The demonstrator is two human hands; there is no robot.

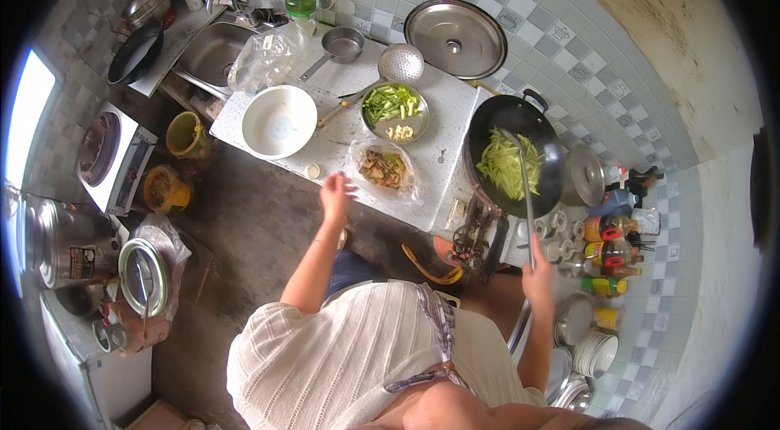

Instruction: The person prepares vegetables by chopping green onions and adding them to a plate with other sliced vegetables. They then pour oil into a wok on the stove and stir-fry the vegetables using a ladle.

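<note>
My right hand (537, 274) is closed around the handle of a metal cooking spatula (526, 198). The spatula's head lies among pale green vegetable strips (507, 165) in a black wok (551, 119). My left hand (337, 191) is off the counter's front edge, fingers slightly curled and apart, with nothing seen in it. Near it are a small round cap (312, 172) and a clear plastic bag (409, 186) around brown and green food pieces (382, 169). Behind the bag, a metal bowl (425, 125) holds chopped green vegetables (390, 102) and chopped pale pieces, possibly garlic (400, 133).
A white bowl (280, 122), a perforated metal skimmer (400, 63) and a small saucepan (342, 44) stand on the counter. A large lid (455, 39) leans against the tiled wall. Sauce bottles (603, 252) and stacked plates (596, 352) are at the right; a sink (214, 52) is back left.
</note>
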